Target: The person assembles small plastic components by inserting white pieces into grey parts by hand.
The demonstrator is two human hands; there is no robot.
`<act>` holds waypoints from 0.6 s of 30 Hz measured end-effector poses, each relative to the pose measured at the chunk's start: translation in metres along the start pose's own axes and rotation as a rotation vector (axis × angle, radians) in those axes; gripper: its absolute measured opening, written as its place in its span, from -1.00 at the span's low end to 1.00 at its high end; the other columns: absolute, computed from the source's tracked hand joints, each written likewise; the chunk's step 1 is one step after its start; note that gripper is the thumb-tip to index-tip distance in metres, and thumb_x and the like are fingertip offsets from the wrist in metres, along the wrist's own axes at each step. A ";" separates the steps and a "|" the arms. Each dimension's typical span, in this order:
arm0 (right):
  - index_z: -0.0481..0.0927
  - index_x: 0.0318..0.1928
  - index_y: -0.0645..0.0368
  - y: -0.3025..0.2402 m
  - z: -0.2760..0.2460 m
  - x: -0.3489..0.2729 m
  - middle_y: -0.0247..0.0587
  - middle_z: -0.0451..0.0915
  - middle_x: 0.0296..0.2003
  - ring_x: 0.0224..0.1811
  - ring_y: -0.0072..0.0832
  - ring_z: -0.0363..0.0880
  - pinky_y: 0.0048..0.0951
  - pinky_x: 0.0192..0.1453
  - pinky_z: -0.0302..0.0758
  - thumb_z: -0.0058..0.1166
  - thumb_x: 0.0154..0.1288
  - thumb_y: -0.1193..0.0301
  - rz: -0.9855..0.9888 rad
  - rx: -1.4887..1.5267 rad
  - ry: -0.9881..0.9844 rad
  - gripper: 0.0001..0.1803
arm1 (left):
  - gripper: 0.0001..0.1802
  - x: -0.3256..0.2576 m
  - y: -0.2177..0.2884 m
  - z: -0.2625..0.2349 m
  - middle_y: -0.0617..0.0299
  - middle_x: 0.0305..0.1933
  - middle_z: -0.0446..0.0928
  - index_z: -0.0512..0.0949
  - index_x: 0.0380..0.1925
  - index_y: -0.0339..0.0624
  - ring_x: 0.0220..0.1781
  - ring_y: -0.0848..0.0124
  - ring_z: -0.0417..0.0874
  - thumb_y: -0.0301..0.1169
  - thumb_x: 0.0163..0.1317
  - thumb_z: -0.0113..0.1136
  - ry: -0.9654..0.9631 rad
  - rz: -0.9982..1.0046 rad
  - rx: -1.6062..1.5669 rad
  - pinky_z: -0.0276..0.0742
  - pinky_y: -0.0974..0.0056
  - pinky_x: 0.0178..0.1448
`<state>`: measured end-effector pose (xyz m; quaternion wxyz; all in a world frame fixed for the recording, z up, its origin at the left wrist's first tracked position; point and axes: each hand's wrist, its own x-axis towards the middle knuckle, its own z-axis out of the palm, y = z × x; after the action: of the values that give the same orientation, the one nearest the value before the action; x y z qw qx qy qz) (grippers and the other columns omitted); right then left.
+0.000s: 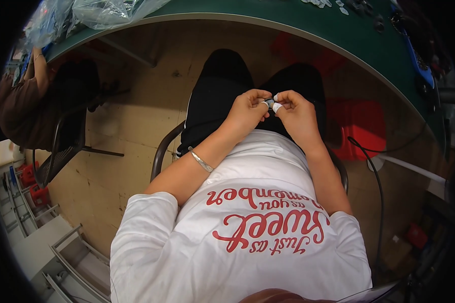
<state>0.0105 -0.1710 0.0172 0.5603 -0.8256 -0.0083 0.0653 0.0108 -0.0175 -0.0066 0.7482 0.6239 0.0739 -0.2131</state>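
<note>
Above my lap, both hands meet around a small round piece (269,104) with a dark rim and a pale, greyish face. My left hand (250,108) pinches it from the left between thumb and fingers. From the right, my right hand (294,112) grips the same piece, its thumb and a fingertip covered in white wraps or finger cots. The fingers cover much of the piece, so its exact kind cannot be made out. A silver bangle circles my left forearm.
Beyond my knees curves the edge of a green table (207,9), with clear plastic bags (103,12) at its left and a blue tray (418,63) at the right. A red stool (359,129) stands right of my legs, near a black cable (378,202). Another person (28,108) sits at left.
</note>
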 end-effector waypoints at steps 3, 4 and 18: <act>0.59 -0.28 0.30 -0.003 0.001 -0.002 -0.15 0.59 -0.36 -0.39 -0.45 0.60 -0.49 -0.29 0.53 0.12 0.08 0.67 -0.103 -0.140 0.046 -0.84 | -0.68 0.000 0.002 -0.001 0.21 -0.28 0.56 0.45 0.01 -0.44 -0.33 0.56 0.57 -0.54 0.28 -0.04 -0.003 -0.038 -0.056 0.53 0.49 -0.22; 0.59 -0.28 0.29 -0.004 0.001 -0.002 -0.15 0.58 -0.37 -0.41 -0.43 0.60 -0.47 -0.30 0.53 0.13 0.08 0.67 -0.130 -0.207 0.058 -0.85 | -0.68 0.000 0.004 -0.002 0.21 -0.28 0.56 0.45 0.01 -0.44 -0.33 0.56 0.57 -0.54 0.28 -0.04 -0.003 -0.038 -0.056 0.53 0.49 -0.22; 0.59 -0.18 0.27 -0.003 0.001 -0.006 -0.13 0.58 -0.28 -0.31 -0.28 0.61 -0.34 -0.23 0.56 0.05 0.13 0.64 -0.460 -0.484 0.010 -0.79 | -0.76 0.005 -0.002 -0.006 0.20 -0.25 0.57 0.47 -0.06 -0.39 -0.32 0.58 0.60 -0.54 0.29 0.03 0.006 -0.198 -0.296 0.58 0.54 -0.20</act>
<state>0.0048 -0.1694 0.0201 0.3482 -0.9115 -0.2070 -0.0710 0.0159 -0.0129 -0.0116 0.8070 0.4974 0.1676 -0.2707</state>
